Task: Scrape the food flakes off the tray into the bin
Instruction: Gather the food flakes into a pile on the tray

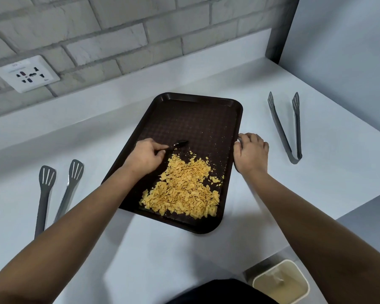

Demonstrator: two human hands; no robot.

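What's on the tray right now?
A heap of yellow flakes covers the near half of the tray, with crumbs beyond. The left hand holds a dark scraper on it; the right hand grips the rim. The tray under the heap is hidden.

Dark brown checker-textured tray (198, 119), yellow flakes (184, 189), grey tongs (285, 126)

1. One dark tray (206, 119), centre of frame.
2. One heap of yellow flakes (182, 189).
3. Two grey tongs: left (44, 194), upper right (282, 128).
4. One small black scraper (180, 143).
5. One bin (281, 281), lower right.
6. One wall socket (26, 73), upper left.
7. Two hands: left (145, 159), right (250, 152).
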